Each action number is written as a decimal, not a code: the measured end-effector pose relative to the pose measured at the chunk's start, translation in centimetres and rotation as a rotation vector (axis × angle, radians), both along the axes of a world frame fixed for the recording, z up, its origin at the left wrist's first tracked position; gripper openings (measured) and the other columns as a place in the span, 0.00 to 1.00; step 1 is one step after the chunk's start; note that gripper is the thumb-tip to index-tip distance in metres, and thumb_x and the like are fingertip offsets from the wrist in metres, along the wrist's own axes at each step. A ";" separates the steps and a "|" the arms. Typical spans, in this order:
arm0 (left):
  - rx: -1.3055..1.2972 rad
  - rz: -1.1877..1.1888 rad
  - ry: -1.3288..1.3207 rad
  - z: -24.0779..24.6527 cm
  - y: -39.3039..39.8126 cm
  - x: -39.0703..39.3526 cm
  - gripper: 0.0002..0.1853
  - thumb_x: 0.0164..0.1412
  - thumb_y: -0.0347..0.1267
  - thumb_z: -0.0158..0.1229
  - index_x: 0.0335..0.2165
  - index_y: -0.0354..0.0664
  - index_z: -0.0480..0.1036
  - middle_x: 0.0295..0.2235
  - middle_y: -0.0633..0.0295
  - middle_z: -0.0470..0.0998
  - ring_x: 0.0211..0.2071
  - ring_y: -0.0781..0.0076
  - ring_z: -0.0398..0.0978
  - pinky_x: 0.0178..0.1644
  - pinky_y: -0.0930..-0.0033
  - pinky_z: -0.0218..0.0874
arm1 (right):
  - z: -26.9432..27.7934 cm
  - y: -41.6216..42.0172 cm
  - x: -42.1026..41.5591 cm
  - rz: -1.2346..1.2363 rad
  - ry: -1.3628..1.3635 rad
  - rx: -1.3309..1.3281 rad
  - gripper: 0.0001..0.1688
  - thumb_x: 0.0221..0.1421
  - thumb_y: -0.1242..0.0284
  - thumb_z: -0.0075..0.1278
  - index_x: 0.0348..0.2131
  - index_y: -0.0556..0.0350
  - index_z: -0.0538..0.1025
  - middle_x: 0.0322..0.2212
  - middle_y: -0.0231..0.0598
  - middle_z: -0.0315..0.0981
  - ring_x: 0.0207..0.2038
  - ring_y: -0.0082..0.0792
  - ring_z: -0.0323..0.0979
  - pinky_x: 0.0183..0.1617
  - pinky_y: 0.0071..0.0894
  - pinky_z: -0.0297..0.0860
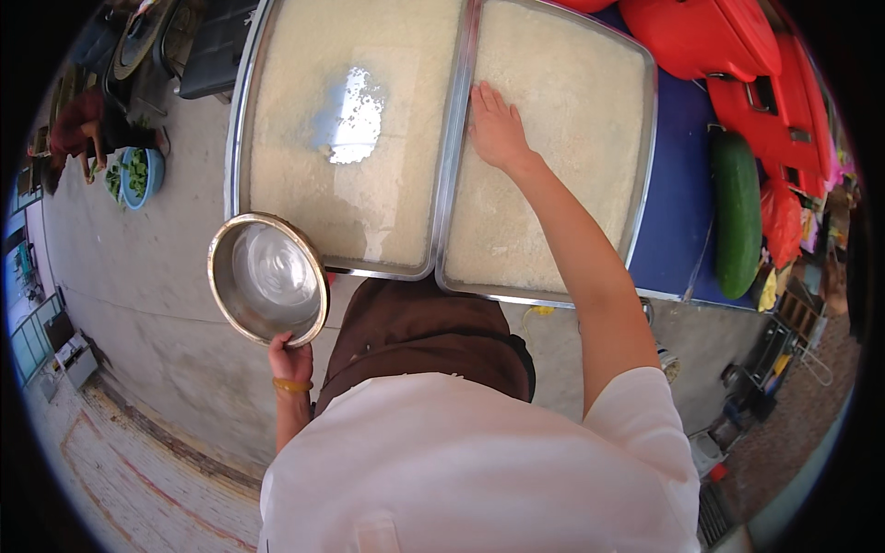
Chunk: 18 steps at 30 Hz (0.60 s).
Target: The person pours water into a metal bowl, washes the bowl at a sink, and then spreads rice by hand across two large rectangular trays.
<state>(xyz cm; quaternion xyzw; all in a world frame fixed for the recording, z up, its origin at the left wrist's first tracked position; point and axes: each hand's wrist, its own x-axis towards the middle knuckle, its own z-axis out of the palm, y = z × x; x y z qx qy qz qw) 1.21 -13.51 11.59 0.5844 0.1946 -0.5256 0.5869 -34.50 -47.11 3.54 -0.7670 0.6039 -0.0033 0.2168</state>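
Note:
Two shallow metal trays lie side by side before me, both spread with pale grains that look like rice. Water covers the grains in the left tray (235, 138) and reflects light. My right hand (494, 128) lies flat, fingers extended, on the grains near the inner edge of the right tray (643, 173). By its rim, my left hand (290, 359) holds a round metal bowl (269, 276), tilted beside the left tray's near corner. The bowl's inside looks wet and shiny; whether any water stands in it is unclear.
A large green gourd (736, 214) lies on the blue tabletop (674, 173) at right, near red plastic containers (705, 34) and a red bag (781, 221). At far left another person (76, 128) bends beside a blue basin (148, 180) of leafy greens. A black chair (214, 55) stands behind.

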 end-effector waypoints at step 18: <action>-0.063 -0.051 0.028 -1.1 0.9 1.4 0.11 0.44 0.20 0.47 0.31 0.35 0.67 0.31 0.60 0.73 0.34 0.69 0.71 0.40 0.71 0.64 | 4.3 20.5 -2.0 0.311 -0.005 0.125 0.31 0.47 0.74 0.45 0.52 0.52 0.57 0.56 0.35 0.46 0.58 0.40 0.44 0.59 0.48 0.42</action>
